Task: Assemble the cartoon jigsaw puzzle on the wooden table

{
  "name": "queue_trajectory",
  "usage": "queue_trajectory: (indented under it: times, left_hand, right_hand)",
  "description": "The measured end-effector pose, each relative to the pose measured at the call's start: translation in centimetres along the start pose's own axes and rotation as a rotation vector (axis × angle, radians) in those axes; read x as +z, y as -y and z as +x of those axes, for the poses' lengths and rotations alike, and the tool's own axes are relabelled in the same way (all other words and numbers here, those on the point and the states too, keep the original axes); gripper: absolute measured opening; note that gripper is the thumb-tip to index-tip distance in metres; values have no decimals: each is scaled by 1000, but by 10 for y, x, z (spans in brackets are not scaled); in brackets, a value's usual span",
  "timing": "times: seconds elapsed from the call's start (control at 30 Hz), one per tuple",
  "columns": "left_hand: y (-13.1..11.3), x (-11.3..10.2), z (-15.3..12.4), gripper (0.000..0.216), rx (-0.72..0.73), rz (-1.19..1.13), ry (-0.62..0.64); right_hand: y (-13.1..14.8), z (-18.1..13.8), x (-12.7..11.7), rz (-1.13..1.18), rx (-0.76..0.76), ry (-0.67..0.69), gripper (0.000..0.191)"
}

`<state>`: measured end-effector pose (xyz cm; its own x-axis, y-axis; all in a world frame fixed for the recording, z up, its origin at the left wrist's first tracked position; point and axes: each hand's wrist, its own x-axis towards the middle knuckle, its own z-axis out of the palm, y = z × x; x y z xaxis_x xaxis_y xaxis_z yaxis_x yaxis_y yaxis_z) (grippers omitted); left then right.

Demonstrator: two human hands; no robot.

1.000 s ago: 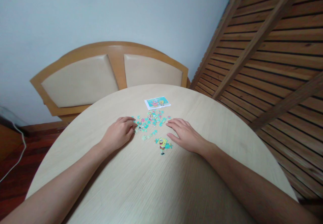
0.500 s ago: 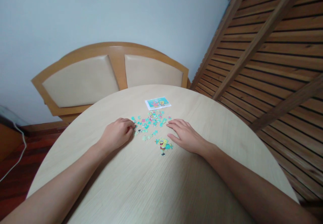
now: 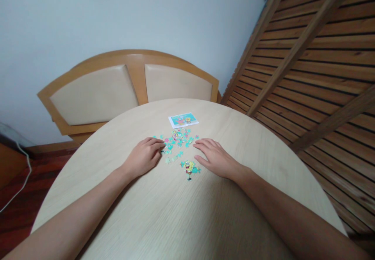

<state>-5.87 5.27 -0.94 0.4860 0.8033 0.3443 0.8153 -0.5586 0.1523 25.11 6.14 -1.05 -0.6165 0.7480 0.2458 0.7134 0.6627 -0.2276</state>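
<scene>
Loose jigsaw puzzle pieces [image 3: 179, 138], mostly teal with some pink and yellow, lie in a pile on the table. My left hand [image 3: 145, 154] rests at the pile's left edge, its bent fingertips over a few pieces; the fingers are slightly apart from the thumb, and no held piece shows. Nearer me is a small joined puzzle section [image 3: 189, 167] with a yellow cartoon sponge figure and teal bits. Just right of it my right hand [image 3: 215, 156] lies on the table with fingers spread, holding nothing.
A picture card [image 3: 184, 120] with a pink and a yellow cartoon figure lies behind the pile. The round wooden table [image 3: 249, 213] meets a padded chair back [image 3: 96, 92] at its far side. A slatted wooden panel [image 3: 307, 56] stands to the right, and a white cable [image 3: 27, 170] hangs left.
My left hand has slid to the right, further over the pile's left edge, and its fingers have stretched out a little. My right hand and the joined section have stayed in place.
</scene>
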Motion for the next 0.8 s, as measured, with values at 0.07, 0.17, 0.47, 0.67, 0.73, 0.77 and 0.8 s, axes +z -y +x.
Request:
queue_trajectory:
  times: [0.07, 0.17, 0.47, 0.67, 0.73, 0.77, 0.8]
  left_hand:
    - [-2, 0, 1, 32, -32, 19, -13]
    - [-2, 1, 3, 31, -88, 52, -23]
    - [7, 8, 4, 39, -87, 25, -12]
    - [0, 9, 10, 41, -43, 6, -26]
    - [-2, 12, 16, 44, -19, 14, -4]
    - [-3, 14, 20, 44, -9, 21, 11]
    - [-3, 15, 26, 45, 3, 26, 26]
  right_hand:
    - [1, 0, 0, -1, 5, 6, 42]
    - [1, 0, -1, 1, 10, 8, 42]
    - [1, 0, 0, 6, 14, 2, 41]
    - [2, 1, 1, 11, 15, 3, 41]
    - [2, 1, 2, 11, 13, 3, 42]
    - [1, 1, 2, 11, 12, 1, 42]
    - [1, 2, 2, 12, 11, -3, 42]
